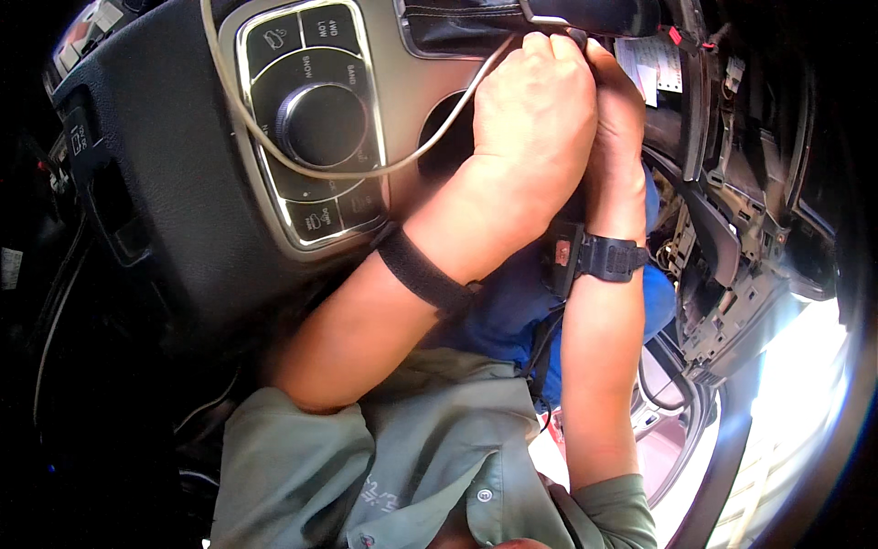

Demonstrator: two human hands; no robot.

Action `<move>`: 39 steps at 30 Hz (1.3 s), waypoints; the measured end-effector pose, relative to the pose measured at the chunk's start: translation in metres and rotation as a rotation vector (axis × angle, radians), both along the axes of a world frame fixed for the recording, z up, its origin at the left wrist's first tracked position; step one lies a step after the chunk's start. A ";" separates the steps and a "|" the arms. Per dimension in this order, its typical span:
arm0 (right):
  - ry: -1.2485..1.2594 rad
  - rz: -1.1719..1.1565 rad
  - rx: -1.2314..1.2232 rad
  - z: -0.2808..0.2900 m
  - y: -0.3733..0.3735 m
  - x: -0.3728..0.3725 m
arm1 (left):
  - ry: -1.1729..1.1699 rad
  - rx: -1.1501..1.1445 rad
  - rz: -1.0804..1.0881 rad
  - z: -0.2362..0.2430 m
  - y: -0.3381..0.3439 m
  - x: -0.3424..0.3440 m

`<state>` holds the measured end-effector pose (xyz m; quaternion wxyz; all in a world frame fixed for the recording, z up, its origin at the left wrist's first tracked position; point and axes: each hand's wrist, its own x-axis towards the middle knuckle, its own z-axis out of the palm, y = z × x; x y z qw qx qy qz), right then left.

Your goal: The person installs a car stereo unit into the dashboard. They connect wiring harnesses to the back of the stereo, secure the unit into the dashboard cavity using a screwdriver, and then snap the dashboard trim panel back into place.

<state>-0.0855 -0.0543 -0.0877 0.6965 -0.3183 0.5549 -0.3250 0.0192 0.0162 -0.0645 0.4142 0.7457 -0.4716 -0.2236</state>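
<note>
My left hand (538, 105) is closed, its knuckles up, at the far side of the console. A thin pale cable (384, 171) loops over the console and disappears at its curled fingers, which appear to grip it. My right hand (618, 114) is pressed against it from the right, fingers bent inward. A small dark piece shows between the fingertips; what the right hand holds is hidden. Just beyond the hands lies the black gear-lever boot (453, 29) with a bright trim edge.
On the console (402, 101), a round black knob (325, 125) sits in a chrome-edged button panel. A dark cup holder (445, 137) lies beside my left wrist. The black armrest (183, 137) is at left. At right, the stripped dashboard (722, 229) shows exposed brackets and wiring.
</note>
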 end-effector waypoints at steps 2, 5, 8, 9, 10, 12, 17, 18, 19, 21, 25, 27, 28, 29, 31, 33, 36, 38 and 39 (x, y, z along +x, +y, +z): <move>0.000 0.007 -0.045 -0.004 -0.002 -0.001 | -0.034 0.021 -0.028 0.002 0.000 0.001; -0.007 -0.004 -0.076 0.002 0.001 0.006 | -0.282 -0.005 -0.032 -0.003 -0.003 -0.001; -0.057 -0.003 -0.028 -0.001 -0.002 0.001 | -0.407 -0.026 -0.093 -0.004 -0.003 -0.003; -0.057 -0.015 -0.052 0.000 -0.002 0.004 | -0.432 -0.050 -0.098 -0.005 -0.002 -0.003; -0.109 0.011 -0.036 -0.004 -0.005 0.001 | -0.473 -0.074 -0.115 -0.005 -0.003 -0.003; -0.186 0.028 0.023 -0.006 -0.010 -0.001 | -0.460 -0.061 -0.146 -0.003 -0.002 -0.002; -0.299 0.064 0.117 0.002 -0.019 -0.003 | -0.361 0.029 -0.176 0.003 -0.006 -0.002; -0.329 0.033 0.123 0.002 -0.022 -0.002 | -0.340 0.066 -0.175 0.003 -0.009 -0.003; -0.359 0.003 0.130 0.001 -0.023 0.000 | -0.339 0.048 -0.163 0.003 -0.009 -0.004; -0.348 -0.010 0.150 0.008 -0.017 0.007 | -0.294 0.046 -0.146 0.010 -0.008 -0.003; -0.313 -0.179 0.161 0.001 -0.019 0.014 | -0.170 0.142 -0.061 0.012 -0.011 -0.008; -0.336 -0.183 0.191 0.006 -0.018 0.016 | -0.206 0.124 -0.016 0.009 -0.014 -0.012; -0.323 -0.180 0.194 0.008 -0.019 0.015 | -0.207 0.149 0.012 0.009 -0.016 -0.014; -0.341 -0.171 0.202 0.011 -0.019 0.017 | -0.207 0.174 0.043 0.009 -0.017 -0.015; -0.372 -0.156 0.217 0.015 -0.019 0.017 | -0.237 0.195 0.092 0.015 -0.019 -0.022; -0.383 -0.132 0.244 0.007 -0.022 0.015 | -0.240 0.279 0.122 0.026 -0.019 -0.025; -0.419 -0.117 0.216 0.005 -0.021 0.016 | -0.262 0.274 0.123 0.017 -0.019 -0.018; -0.385 -0.137 0.215 0.008 -0.021 0.019 | -0.208 0.271 0.085 0.018 -0.023 -0.015; -0.356 -0.149 0.220 0.005 -0.022 0.020 | -0.180 0.268 0.062 0.020 -0.024 -0.014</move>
